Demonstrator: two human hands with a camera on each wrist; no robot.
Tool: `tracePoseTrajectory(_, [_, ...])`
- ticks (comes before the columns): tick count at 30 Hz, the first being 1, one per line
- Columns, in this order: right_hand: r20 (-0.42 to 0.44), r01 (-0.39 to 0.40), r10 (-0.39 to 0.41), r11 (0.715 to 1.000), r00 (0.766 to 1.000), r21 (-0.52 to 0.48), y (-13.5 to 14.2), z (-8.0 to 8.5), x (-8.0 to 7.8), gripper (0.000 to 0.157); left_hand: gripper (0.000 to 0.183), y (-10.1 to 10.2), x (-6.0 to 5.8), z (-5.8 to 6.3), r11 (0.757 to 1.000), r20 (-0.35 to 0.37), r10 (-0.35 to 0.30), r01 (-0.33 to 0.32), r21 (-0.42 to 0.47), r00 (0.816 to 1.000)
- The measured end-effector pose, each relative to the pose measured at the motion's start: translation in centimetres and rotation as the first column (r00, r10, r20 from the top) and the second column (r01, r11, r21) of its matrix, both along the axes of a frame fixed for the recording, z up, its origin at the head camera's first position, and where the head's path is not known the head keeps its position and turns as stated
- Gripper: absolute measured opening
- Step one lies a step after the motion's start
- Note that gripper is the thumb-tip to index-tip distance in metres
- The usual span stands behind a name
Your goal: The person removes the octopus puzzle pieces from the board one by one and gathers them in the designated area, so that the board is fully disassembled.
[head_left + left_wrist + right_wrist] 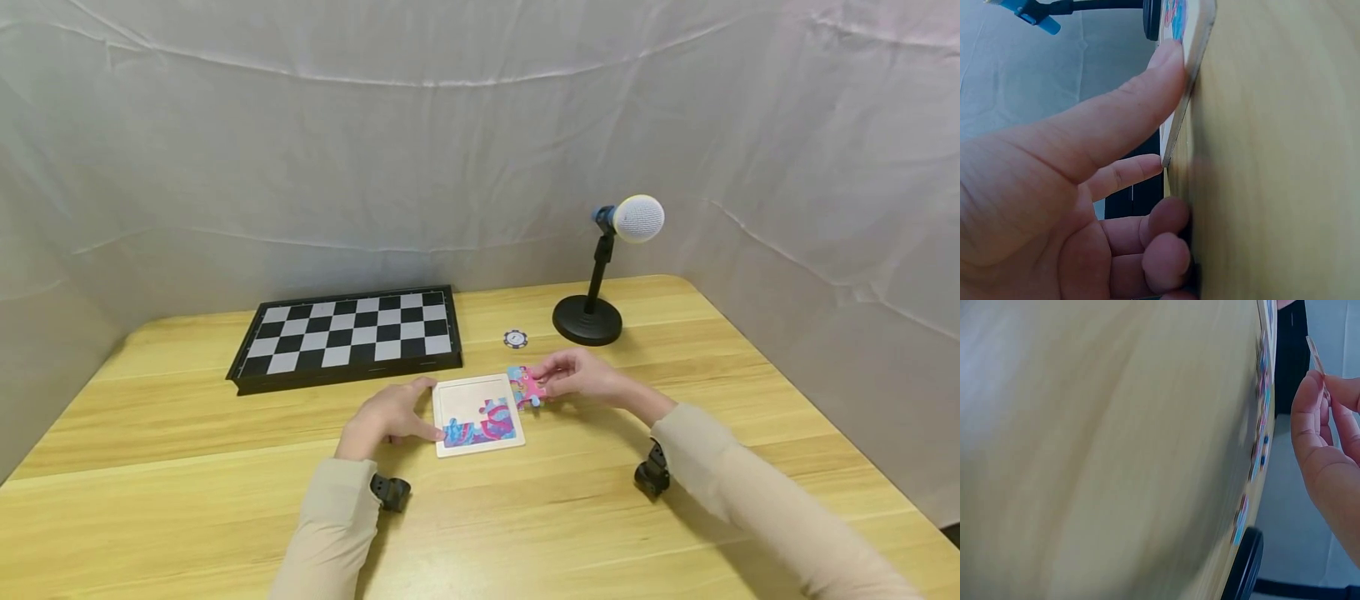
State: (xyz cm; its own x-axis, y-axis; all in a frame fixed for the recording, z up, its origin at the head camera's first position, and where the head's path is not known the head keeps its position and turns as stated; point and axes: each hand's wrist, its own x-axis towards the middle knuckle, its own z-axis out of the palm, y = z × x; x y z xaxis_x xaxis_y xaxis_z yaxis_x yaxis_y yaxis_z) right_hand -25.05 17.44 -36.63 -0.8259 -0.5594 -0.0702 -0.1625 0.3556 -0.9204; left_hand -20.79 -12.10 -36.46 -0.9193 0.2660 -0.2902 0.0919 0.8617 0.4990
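Observation:
A square jigsaw tray (480,382) lies on the table, its lower part filled with blue, pink and purple pieces (480,427). At its left side is my left hand (386,417). The thumb (1163,69) lies straight on the tray's edge, the index fingertip touches a corner, and the other fingers curl loosely beside it. My right hand (581,375) pinches a thin puzzle piece (1315,355) between thumb and fingers, raised over the table just right of the tray. Beneath that hand, more pieces (1261,419) lie flat, partly hidden from the head view.
A black-and-white chessboard (348,333) lies behind the tray to the left. Behind the right hand stands a microphone (637,218) on a round black base (587,321). A poker chip (515,338) lies between them. Grey cloth (420,167) hangs beyond the wooden table (525,533).

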Motion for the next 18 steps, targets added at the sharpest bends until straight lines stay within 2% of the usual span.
tracePoseTrajectory(9, [0.027, -0.017, 0.016, 1.000, 1.000, 0.025, 2.5, 0.0, -0.2, 0.030, 0.084, 0.0, 0.0, 0.1, 1.000, -0.003, -0.004, 0.004, 0.002, 1.000])
tracePoseTrajectory(18, [0.090, -0.054, 0.052, 0.998, 0.995, 0.031, 3.4, -0.4, -0.2, 0.028, 0.084, 0.0, 0.0, 0.0, 1.000, -0.007, -0.005, 0.005, -0.007, 1.000])
